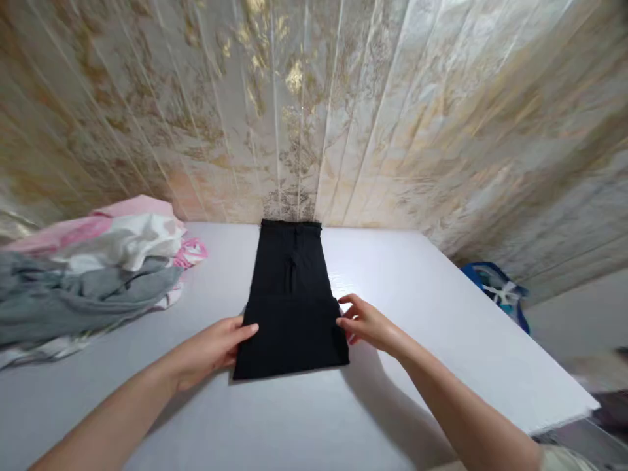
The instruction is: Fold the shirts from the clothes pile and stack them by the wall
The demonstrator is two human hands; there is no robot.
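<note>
From my remote station, I record one black garment lying flat near the middle of a white counter, its long axis running away from the camera. The far end, with a waistband, reaches the back edge of the counter. The near portion is doubled over into a smooth panel, with a crosswise fold edge visible about midway.

I find the left hand at the panel's left side. Its grip is closed on the cloth, thumb on top and fingers at the edge. The right hand is at the opposite side, fingers bent and fingertips against the edge; I cannot tell whether that grip has closed on fabric or merely touches it.

On the left of the counter, well apart from the garment, I note a loose heap of clothes in pink, white and grey. Behind stands a patterned curtain with gold areas. Beyond the counter's right edge I observe a blue item, blurred.
</note>
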